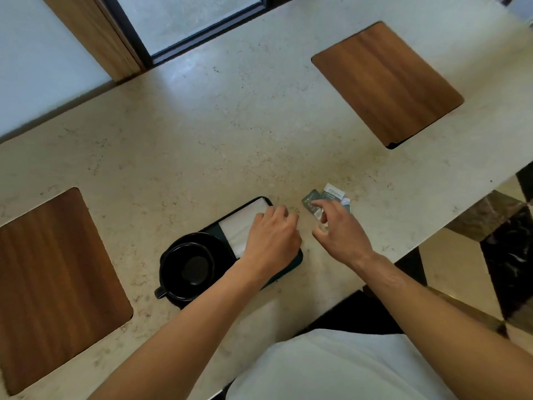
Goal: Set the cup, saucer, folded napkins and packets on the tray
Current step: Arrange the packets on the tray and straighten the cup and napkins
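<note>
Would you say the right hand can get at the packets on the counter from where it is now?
Probably yes: the right hand is already over the packets, its fingers reaching onto them, and nothing lies between. The left hand rests apart on the napkins.

Both bare forearms reach in from the near edge. The left hand (272, 236) sits knuckles up, fingers curled under, pressing down. The right hand (341, 226) is just to its right, palm down, fingers spread loosely and reaching forward, thumb out left.
</note>
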Demonstrator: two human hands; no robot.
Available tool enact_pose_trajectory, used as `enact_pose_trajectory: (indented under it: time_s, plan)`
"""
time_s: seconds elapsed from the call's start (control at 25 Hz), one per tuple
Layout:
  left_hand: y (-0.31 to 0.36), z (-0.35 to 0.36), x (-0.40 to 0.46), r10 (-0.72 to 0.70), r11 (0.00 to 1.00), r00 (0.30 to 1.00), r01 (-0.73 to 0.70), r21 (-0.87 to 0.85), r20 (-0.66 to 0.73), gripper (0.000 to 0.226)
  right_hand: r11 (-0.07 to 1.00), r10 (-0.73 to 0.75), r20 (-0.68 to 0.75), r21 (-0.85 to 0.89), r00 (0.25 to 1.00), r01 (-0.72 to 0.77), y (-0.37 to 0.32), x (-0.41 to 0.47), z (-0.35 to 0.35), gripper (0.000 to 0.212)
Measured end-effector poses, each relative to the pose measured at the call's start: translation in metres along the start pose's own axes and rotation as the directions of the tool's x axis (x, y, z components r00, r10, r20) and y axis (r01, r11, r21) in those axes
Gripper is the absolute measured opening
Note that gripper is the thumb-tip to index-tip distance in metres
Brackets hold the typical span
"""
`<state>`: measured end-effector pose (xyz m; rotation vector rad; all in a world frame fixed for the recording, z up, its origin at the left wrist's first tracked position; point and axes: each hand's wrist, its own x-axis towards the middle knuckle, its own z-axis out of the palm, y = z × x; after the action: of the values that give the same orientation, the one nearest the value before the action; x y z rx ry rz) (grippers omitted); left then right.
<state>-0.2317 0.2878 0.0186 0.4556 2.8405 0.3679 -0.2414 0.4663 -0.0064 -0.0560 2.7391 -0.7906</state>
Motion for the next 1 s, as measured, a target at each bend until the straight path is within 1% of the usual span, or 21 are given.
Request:
enact_pose_trajectory:
  time_s: [0.12,0.28,0.4,0.48,0.56,0.6,0.68,0.76,0.84,0.88,0.96,1.0]
  plan:
    - [0.024,0.003,0.021,0.017,0.999,1.0,-0.016,-0.041,0.02,0.032,1.0,0.02,-0.044,0.003,0.999,-0.02,0.027,0.007,-0.009,0.047]
    - [0.05,0.016,0.038,-0.045,0.993,0.997,0.051,-0.102,0.06,0.028,0.999,-0.007,-0.045,-0.04,0.999,0.005,0.059,0.019,-0.018,0.047]
    - [0.068,0.031,0.046,-0.162,0.95,0.983,0.178,-0.255,0.085,0.028,0.995,-0.066,0.004,-0.071,0.998,0.066,0.069,0.027,-0.023,0.05]
    - [0.078,0.04,0.051,-0.29,0.872,0.951,0.307,-0.381,0.103,0.033,0.991,-0.096,0.052,-0.088,0.994,0.101,0.072,0.033,-0.025,0.051]
    - [0.087,0.045,0.055,-0.435,0.757,0.888,0.451,-0.473,0.15,0.04,0.989,-0.111,0.088,-0.086,0.99,0.118,0.074,0.038,-0.028,0.051]
    - [0.091,0.047,0.058,-0.501,0.681,0.846,0.516,-0.521,0.182,0.042,0.989,-0.116,0.108,-0.076,0.987,0.124,0.075,0.042,-0.03,0.05]
    - [0.097,0.049,0.061,-0.595,0.511,0.764,0.599,-0.617,0.249,0.042,0.993,-0.108,0.161,-0.038,0.981,0.116,0.076,0.047,-0.034,0.043]
    - [0.098,0.049,0.063,-0.654,0.3,0.674,0.648,-0.7,0.344,0.042,0.996,-0.086,0.236,0.024,0.968,0.082,0.078,0.053,-0.04,0.029]
    - [0.097,0.049,0.062,-0.672,0.047,0.583,0.649,-0.759,0.457,0.042,0.993,-0.021,0.292,0.118,0.956,-0.014,0.081,0.056,-0.046,0.013]
    - [0.097,0.05,0.061,-0.67,-0.06,0.546,0.635,-0.77,0.502,0.04,0.981,0.025,0.311,0.177,0.95,-0.084,0.082,0.057,-0.049,0.009]
    - [0.096,0.05,0.056,-0.652,-0.231,0.492,0.595,-0.77,0.577,0.033,0.933,0.109,0.329,0.293,0.938,-0.212,0.081,0.058,-0.055,0.008]
    - [0.095,0.05,0.053,-0.633,-0.305,0.482,0.564,-0.768,0.605,0.029,0.893,0.144,0.335,0.361,0.931,-0.268,0.079,0.056,-0.057,0.008]
